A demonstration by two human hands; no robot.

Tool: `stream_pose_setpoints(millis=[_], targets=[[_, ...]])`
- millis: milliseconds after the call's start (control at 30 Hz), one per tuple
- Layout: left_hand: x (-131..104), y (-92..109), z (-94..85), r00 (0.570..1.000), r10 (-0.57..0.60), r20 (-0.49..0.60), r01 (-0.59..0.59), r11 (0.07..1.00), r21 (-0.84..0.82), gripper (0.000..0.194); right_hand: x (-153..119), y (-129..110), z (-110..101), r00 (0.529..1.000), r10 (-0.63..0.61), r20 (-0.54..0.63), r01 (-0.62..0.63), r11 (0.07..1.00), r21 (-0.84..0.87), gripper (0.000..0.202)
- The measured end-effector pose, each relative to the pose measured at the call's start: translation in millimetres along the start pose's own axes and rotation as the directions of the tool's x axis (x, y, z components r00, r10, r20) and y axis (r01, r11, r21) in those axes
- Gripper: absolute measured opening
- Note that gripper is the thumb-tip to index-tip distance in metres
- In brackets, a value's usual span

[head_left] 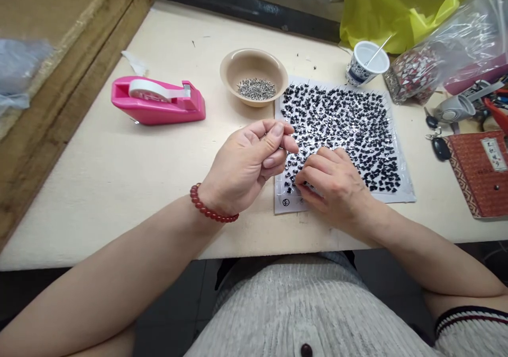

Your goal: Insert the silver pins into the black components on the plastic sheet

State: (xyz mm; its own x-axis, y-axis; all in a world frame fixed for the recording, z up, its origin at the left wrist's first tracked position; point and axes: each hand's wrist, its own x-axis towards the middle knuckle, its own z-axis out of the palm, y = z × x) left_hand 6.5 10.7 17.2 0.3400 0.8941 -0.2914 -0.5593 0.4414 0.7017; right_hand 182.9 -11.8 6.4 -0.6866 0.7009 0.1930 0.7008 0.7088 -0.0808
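Note:
My left hand, with a red bead bracelet at the wrist, is raised over the left edge of a white sheet. Its thumb presses against the curled fingers, and whatever is between them is too small to make out. Rows of small black pieces cover the sheet, many with thin pins standing up. My right hand rests low on the sheet's front left part, fingers bent together and fingertips partly hidden; I cannot make out what they pinch. Beyond the left hand is a beige bowl holding many loose metal pins.
A pink tape dispenser stands at the left, near a wooden frame. Behind the sheet are a patterned cup, a plastic bag of small pieces and a yellow bag. A reddish pouch lies at the right.

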Motion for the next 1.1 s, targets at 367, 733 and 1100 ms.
stream_pose_setpoints(millis=[367, 733, 1100], targets=[[-0.1, -2.8, 1.8, 0.999, 0.028, -0.025, -0.028, 1.000, 0.010, 0.016, 0.6, -1.4, -0.4, 1.000, -0.009, 0.020, 0.010, 0.999, -0.032, 0.020], [0.5, -3.8, -0.2, 0.999, 0.041, 0.032, -0.043, 0.998, 0.052, 0.030, 0.4, -1.3, -0.8, 1.000, -0.002, 0.020, 0.002, 0.999, -0.039, 0.021], [-1.7, -1.6, 2.0, 0.998, -0.047, 0.045, 0.044, 0.997, 0.070, 0.039, -0.7, 2.1, 0.4, 0.997, -0.044, -0.057, 0.041, 0.997, -0.062, 0.021]])
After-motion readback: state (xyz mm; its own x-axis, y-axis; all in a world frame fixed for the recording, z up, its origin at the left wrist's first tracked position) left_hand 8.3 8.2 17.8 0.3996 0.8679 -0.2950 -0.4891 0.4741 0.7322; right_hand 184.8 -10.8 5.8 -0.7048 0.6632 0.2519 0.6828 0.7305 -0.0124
